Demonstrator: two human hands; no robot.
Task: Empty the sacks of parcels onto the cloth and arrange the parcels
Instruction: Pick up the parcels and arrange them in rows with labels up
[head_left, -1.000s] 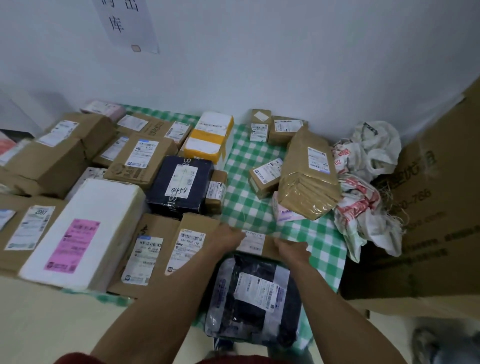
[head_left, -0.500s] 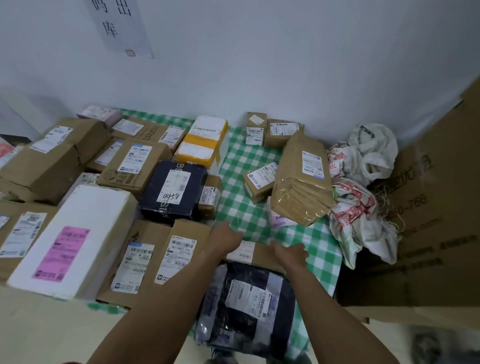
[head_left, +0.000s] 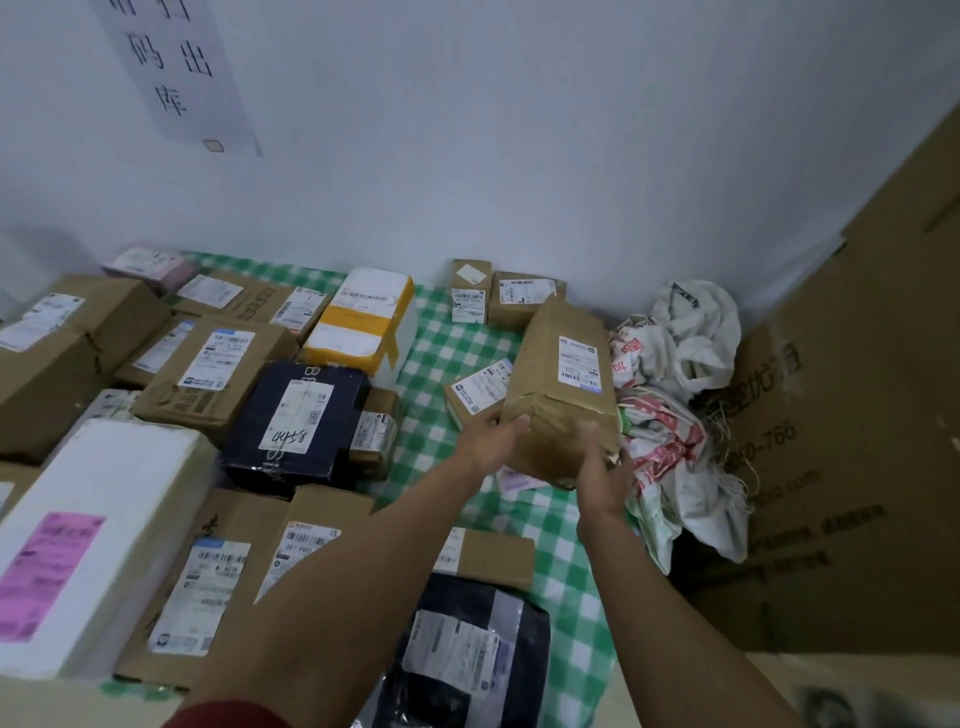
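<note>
Your hands have left the flat brown box (head_left: 496, 555) by the black bag parcel (head_left: 467, 654) and reached forward to the tall brown-paper parcel (head_left: 558, 384). Your left hand (head_left: 491, 434) grasps its near left corner, fingers tucked beneath, and your right hand (head_left: 602, 470) wraps round its near right end. The parcel sits tilted over the green checked cloth (head_left: 457, 353), against a small labelled box (head_left: 475, 389) and just beside the crumpled white sacks (head_left: 675, 358)
</note>
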